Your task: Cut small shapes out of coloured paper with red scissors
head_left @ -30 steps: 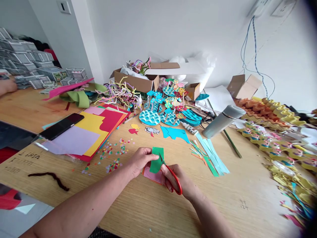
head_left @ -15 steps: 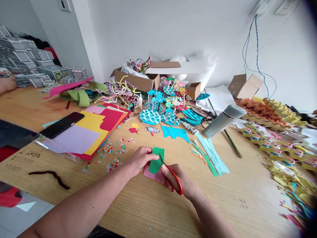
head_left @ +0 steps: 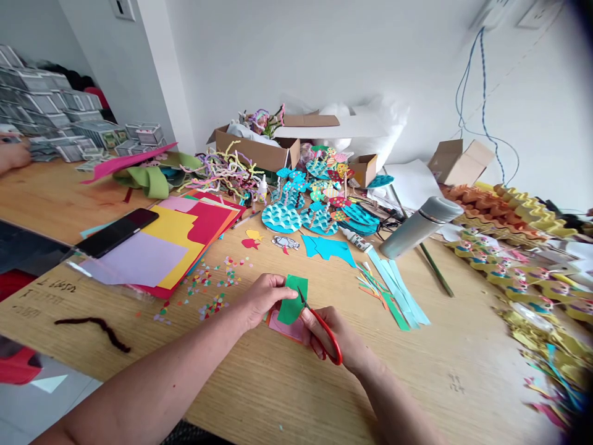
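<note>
Pinched between the thumb and fingers of my left hand is a small piece of green paper. My right hand is closed round a pair of red-handled scissors, their dark blades over the green paper. A pink paper piece with an orange edge lies below the green one, partly hidden by it and by my hands. Beyond my hands are red and yellow fish cut-outs, a small grey-and-white drawn cut-out and a blue paper piece.
Coloured sheets with a black phone lie left, near paper confetti. Finished-looking blue wave crafts stand behind. Right are paper strips, a grey flask and a stick. Another person's hand is far left.
My hands, the green paper and the scissors look almost the same. The whole view has shifted very slightly.
</note>
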The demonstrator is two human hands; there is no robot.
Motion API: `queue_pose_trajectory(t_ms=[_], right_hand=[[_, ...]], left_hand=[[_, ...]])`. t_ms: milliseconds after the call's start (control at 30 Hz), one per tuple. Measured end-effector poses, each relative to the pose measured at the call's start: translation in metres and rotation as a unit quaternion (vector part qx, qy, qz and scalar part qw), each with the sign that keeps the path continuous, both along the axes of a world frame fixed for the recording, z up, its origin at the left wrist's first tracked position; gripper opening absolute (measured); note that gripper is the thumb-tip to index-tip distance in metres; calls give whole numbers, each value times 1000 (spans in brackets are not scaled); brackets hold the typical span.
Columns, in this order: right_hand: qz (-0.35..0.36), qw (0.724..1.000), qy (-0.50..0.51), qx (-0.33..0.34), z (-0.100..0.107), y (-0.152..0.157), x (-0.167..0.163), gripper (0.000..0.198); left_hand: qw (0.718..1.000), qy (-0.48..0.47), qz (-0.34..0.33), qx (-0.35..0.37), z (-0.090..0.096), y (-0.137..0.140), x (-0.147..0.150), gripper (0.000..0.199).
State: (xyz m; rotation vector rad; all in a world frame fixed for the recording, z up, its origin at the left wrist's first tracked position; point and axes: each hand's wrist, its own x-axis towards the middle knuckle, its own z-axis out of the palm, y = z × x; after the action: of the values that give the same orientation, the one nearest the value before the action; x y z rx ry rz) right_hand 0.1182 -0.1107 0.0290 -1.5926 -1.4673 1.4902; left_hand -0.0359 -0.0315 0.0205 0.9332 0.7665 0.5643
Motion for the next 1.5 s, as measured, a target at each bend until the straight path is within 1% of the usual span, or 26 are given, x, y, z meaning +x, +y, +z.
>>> queue_pose_trajectory(t_ms=[267,700,933,1200,1500], right_hand=[[2,1000,4,10,1,0,1,67],[10,1000,1,8,-3,0,2,70],[5,1000,1,4,0,0,0,69],[0,1000,3,4,-3,0,1,68],[5,1000,6,6,-1,0,0,69]], left_hand=[[1000,-1,22,-3,0,0,1,25],[1000,16,1,10,0,0,0,25],[1000,18,8,7,0,0,0,23],[1000,8,27,-5,1,0,1,22],[1000,15,10,0,2,-1,0,24]])
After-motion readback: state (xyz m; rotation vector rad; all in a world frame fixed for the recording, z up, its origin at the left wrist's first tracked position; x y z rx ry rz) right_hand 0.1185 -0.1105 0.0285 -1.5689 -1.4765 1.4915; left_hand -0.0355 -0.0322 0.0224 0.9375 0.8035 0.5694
